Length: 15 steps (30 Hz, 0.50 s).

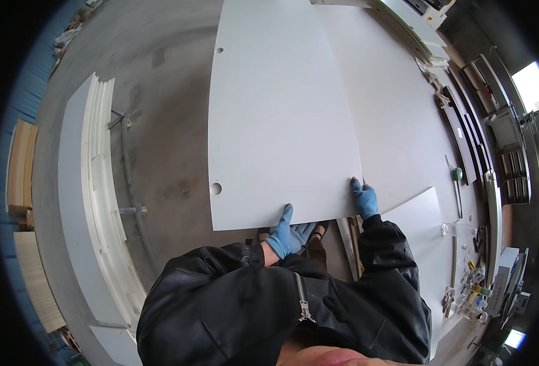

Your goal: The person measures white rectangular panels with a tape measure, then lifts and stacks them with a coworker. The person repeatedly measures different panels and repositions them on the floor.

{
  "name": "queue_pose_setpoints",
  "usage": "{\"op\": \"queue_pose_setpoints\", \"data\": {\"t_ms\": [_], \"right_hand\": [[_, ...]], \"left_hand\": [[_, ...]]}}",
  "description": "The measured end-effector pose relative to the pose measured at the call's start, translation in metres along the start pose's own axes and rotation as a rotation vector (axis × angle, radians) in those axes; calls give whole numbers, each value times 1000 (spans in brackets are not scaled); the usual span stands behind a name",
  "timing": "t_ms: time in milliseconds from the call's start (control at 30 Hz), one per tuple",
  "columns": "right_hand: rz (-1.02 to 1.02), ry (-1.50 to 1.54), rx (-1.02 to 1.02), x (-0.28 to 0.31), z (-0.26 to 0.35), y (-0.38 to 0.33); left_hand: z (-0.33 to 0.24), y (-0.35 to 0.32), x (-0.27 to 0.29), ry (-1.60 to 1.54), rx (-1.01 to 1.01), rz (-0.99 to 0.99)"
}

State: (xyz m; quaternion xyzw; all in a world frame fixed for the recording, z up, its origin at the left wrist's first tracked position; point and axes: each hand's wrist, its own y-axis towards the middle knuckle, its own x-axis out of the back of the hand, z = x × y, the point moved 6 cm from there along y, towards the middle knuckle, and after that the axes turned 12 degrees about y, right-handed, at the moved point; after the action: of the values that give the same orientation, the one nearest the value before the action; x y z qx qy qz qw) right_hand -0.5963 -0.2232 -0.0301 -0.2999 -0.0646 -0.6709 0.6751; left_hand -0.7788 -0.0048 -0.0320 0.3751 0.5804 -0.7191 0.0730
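A long white panel [275, 122] stretches away from me, with two round holes near its left edge. My left hand [286, 236], in a blue glove, is closed on the panel's near edge, its thumb on top and its fingers passing below. At the near right corner my right hand [365, 199], also gloved in blue, grips the right edge; its fingers are partly hidden. The panel's right side overlaps a wide pale worktable [385, 116], and its left part hangs out over the floor.
A stack of white panels [77, 201] rests on a wheeled metal cart [129, 165] to the left. Another white sheet [419, 229] lies on the table beside my right arm. Along the right side are dark strips [458, 143], a green tape measure [456, 174] and small hardware [472, 293].
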Motion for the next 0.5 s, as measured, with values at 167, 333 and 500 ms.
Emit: {"op": "queue_pose_setpoints", "data": {"t_ms": [167, 333, 500], "right_hand": [[65, -144, -78, 68, -39, 84], [-8, -208, -51, 141, -77, 151], [11, -313, -103, 211, -102, 211]], "left_hand": [[37, 84, -64, -41, -32, 18], [93, 151, -117, -6, 0, 12], [153, 221, -163, 13, 82, -4]]}}
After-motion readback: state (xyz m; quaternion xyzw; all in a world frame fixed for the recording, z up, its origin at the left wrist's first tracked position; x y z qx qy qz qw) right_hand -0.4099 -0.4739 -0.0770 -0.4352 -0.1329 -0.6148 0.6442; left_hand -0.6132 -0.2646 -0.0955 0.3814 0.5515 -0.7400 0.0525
